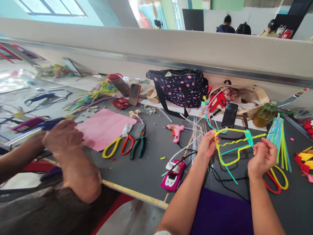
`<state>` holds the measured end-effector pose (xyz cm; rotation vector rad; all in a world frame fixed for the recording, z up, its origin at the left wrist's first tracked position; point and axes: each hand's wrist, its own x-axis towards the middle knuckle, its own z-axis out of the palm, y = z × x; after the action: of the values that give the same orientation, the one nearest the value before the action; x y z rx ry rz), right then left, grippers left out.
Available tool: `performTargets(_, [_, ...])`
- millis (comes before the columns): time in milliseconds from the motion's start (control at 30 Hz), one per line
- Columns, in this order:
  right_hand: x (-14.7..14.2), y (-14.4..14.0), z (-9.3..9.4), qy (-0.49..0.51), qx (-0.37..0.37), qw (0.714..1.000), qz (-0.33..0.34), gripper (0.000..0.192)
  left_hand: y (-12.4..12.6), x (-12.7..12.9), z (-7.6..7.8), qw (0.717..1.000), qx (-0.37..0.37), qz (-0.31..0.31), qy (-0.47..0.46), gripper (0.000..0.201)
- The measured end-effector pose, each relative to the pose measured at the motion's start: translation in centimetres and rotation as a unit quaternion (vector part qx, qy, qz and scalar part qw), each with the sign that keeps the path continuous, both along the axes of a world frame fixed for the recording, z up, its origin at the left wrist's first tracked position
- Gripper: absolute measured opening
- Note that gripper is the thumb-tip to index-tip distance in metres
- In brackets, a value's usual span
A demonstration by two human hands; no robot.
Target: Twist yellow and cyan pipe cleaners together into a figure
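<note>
My left hand (207, 143) and right hand (262, 156) pinch the yellow-teal pipe-cleaner frame (232, 147) at both ends; best keep tension even, twisting slowly near the teal joint (249, 137).

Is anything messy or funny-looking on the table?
Yes. Small scraps lie scattered near the spotted bag, and loose fuzzy wires sprawl in a tangle. The left hand and right hand hold a bent yellow wire shape.

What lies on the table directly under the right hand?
Under the right hand lie scissors with red and yellow handles on the dark table. Their blades are hidden by the hand and wrist.
</note>
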<state>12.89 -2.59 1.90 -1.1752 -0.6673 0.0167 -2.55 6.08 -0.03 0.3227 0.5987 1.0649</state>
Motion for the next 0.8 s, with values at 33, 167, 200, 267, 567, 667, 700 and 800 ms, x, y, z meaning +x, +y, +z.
performTargets(33, [-0.3,-0.1,-0.1,-0.038,-0.019,0.999,0.013,0.023,-0.1,0.0,0.0,1.000,0.009,0.002,0.008,0.026])
performTargets(167, [-1.1,-0.4,-1.0,-0.180,-0.086,0.977,0.076,0.039,-0.4,0.1,0.1,0.998,0.045,0.012,0.051,0.033])
performTargets(200, [-1.3,-0.4,-1.1,-0.207,-0.095,0.970,0.084,0.040,-0.5,0.2,0.2,0.997,0.054,0.012,0.060,0.033])
performTargets(267, [-1.4,-0.5,-1.2,-0.252,-0.103,0.957,0.097,0.041,-0.7,0.3,0.3,0.995,0.073,0.014,0.073,0.034])
performTargets(567, [-1.8,-0.8,-0.3,-0.315,-0.148,0.917,0.194,0.027,-1.2,0.6,0.8,0.989,0.111,0.023,0.097,0.032])
performTargets(667, [-2.0,-0.8,-0.5,-0.301,-0.155,0.916,0.214,0.028,-0.9,0.4,0.7,0.993,0.102,0.009,0.064,0.032])
performTargets(700, [-2.0,-0.7,-0.6,-0.297,-0.156,0.917,0.215,0.029,-0.9,0.4,0.6,0.994,0.097,0.001,0.051,0.033])
performTargets(800, [-2.0,-0.7,-0.7,-0.283,-0.155,0.921,0.221,0.031,-0.8,0.2,0.6,0.996,0.080,-0.029,0.017,0.031])
